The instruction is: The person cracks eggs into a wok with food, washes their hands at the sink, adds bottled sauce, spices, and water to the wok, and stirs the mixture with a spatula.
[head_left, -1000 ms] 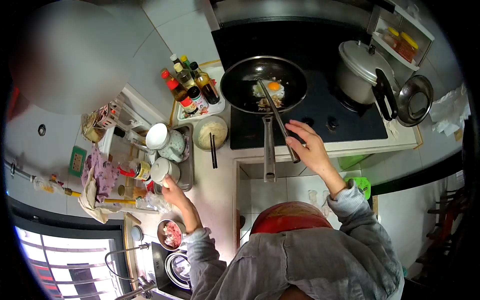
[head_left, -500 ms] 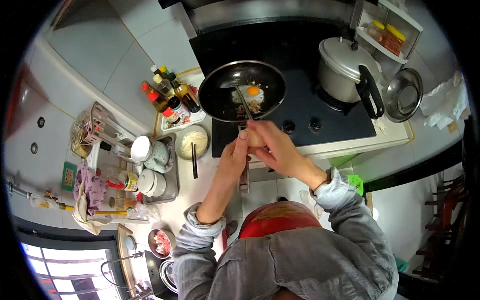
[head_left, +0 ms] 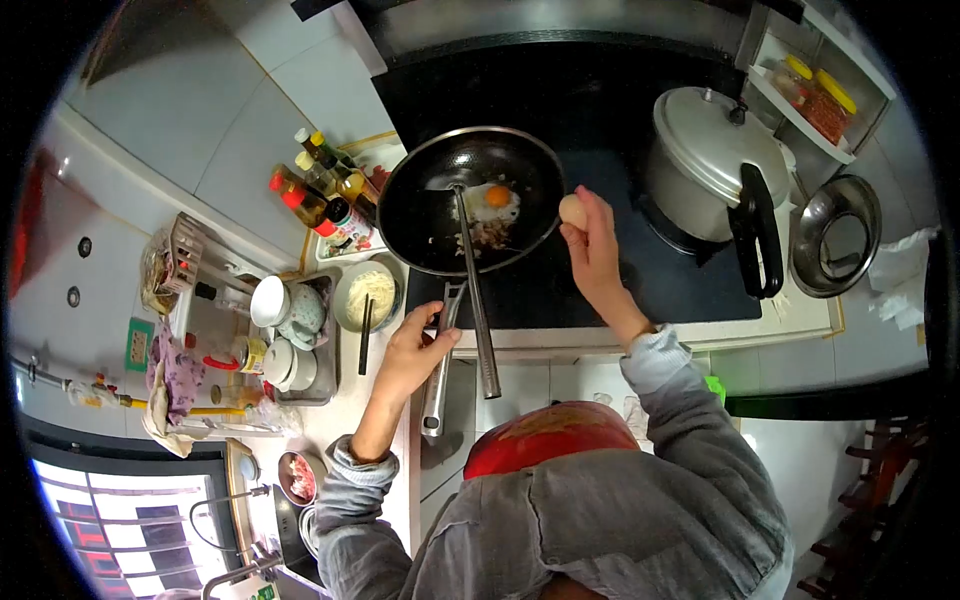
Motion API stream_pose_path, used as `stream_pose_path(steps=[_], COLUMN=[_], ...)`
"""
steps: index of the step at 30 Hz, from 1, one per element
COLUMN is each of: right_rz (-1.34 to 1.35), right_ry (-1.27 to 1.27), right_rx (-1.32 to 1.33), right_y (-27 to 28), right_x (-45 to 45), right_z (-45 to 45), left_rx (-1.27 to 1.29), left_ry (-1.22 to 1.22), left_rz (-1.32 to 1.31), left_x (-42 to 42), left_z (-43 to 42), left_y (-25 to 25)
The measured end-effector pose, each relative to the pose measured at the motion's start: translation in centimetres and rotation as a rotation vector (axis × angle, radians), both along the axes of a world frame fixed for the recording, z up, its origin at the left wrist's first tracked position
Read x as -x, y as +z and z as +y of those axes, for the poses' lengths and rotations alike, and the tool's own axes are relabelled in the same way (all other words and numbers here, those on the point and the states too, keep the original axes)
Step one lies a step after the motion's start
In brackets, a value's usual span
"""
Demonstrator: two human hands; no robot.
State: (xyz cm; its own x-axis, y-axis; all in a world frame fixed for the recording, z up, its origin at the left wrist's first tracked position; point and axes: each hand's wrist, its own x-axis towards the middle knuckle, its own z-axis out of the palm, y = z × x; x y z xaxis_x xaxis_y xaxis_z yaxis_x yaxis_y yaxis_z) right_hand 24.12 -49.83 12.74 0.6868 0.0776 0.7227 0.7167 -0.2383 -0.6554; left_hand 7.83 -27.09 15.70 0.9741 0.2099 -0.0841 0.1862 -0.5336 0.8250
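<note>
My right hand (head_left: 597, 250) holds a whole pale egg (head_left: 573, 212) in its fingertips, just outside the right rim of a black frying pan (head_left: 400, 215). In the pan lie a cracked egg with an orange yolk (head_left: 498, 196) and some browned bits. A long-handled metal spatula (head_left: 472, 270) rests in the pan, its handle over the near rim. My left hand (head_left: 412, 350) is at the pan's metal handle (head_left: 438, 380), thumb and fingers apart; whether it touches the handle is hard to tell.
The black cooktop (head_left: 600, 300) also carries a pressure cooker (head_left: 705, 165) on the right. A bowl of pale powder (head_left: 366, 297) with chopsticks stands left of the pan, near sauce bottles (head_left: 320, 190). A metal bowl (head_left: 835, 235) leans at the far right.
My hands were together in front of the pan around the egg. They have parted: the right went right with the egg, the left down and left to the pan handle.
</note>
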Motion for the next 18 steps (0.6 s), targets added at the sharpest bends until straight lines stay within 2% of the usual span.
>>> stream_pose_path(steps=[2, 3, 7, 9, 12, 13, 16, 18], right_rz=[-0.028, 0.067, 0.046, 0.038, 0.000, 0.028, 0.113, 0.104], right_ry=[0.029, 0.042, -0.020, 0.002, -0.010, -0.004, 0.134, 0.269], right_rx=[0.154, 0.220, 0.146, 0.163, 0.177, 0.156, 0.129, 0.153], right_y=[-3.1, -4.6, -3.0, -4.0, -4.0, -2.5, 0.3, 1.6], right_x=[-1.0, -1.1, -0.7, -0.8, -0.7, -0.3, 0.6, 0.3], right_z=[0.8, 1.3, 1.3, 1.9, 2.5, 2.6, 3.8, 5.9], left_rx=[0.057, 0.070, 0.065, 0.017, 0.071, 0.041, 0.160, 0.453], left_ry=[-0.022, -0.023, -0.090, -0.141, -0.105, -0.103, -0.092, -0.108], left_rz=[-0.027, -0.003, 0.028, 0.054, 0.101, -0.014, -0.181, -0.187], left_x=[0.0, -0.1, -0.5, -1.1, -2.1, -2.7, -6.0, -8.4], left_z=[0.5, 0.3, 1.6, 1.9, 2.5, 2.7, 2.6, 1.1], left_y=[-1.2, -0.6, -0.8, 0.3, 0.5, 0.6, -0.6, 1.7])
